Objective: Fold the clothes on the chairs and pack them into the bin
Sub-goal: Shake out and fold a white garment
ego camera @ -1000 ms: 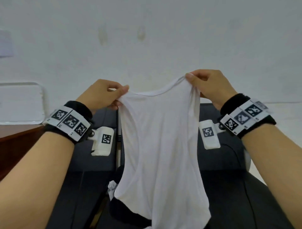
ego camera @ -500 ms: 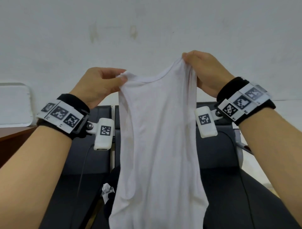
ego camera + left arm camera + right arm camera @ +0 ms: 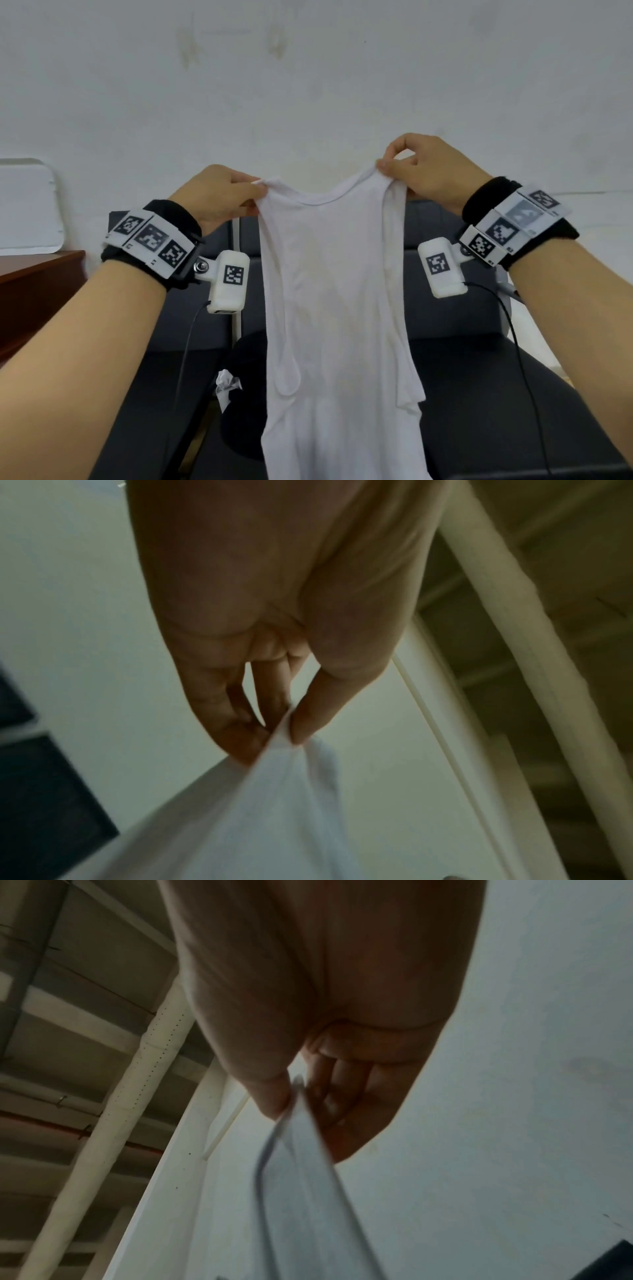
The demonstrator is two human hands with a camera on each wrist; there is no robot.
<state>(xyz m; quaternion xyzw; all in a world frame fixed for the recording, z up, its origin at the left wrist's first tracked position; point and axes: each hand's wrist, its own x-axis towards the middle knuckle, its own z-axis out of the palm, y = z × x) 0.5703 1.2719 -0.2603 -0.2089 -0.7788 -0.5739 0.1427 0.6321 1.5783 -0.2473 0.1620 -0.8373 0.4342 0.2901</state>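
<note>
Vest (image 3: 335,308): white, sleeveless, held up by its two shoulder straps, hanging straight down in front of the chairs, neckline sagging between the hands, lower hem out of frame.
Left hand (image 3: 219,195): pinching the left strap between thumb and fingertips (image 3: 240,737), cloth bunched at the pinch, seen clearly from the left wrist.
Right hand (image 3: 428,168): pinching the right strap, slightly higher than the left; from the right wrist, strap edge clamped between thumb and fingers (image 3: 329,1096).
Chairs (image 3: 479,377): black, side by side behind and below the vest, against the wall.
Dark garment (image 3: 246,387): heaped on the seats at the gap between the chairs, a white tag (image 3: 227,385) on it.
Desk (image 3: 34,291): brown wood, at the left edge.
Wall (image 3: 308,85): white, faintly stained.
</note>
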